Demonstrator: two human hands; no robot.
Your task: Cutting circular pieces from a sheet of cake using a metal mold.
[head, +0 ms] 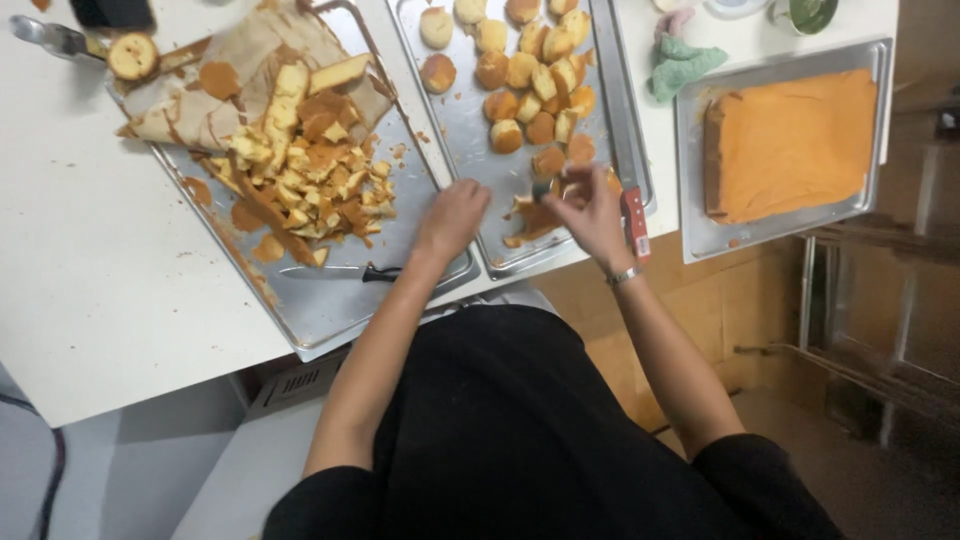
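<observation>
Two bare arms reaching forward from a black-clad torso toward the middle tray (pixel 615 120), converging at its near end. Left hand (pixel 452 215) palm down, fingers loosely curled, resting at the near left corner of that tray. Right hand (pixel 588 210) just right of it, over the tray's near edge, fingers bent and pinched together around something small and blurred. Thin bracelet on the right wrist. Elbows bent, wide apart, forearms angled inward. Black sleeves ending above the elbows.
</observation>
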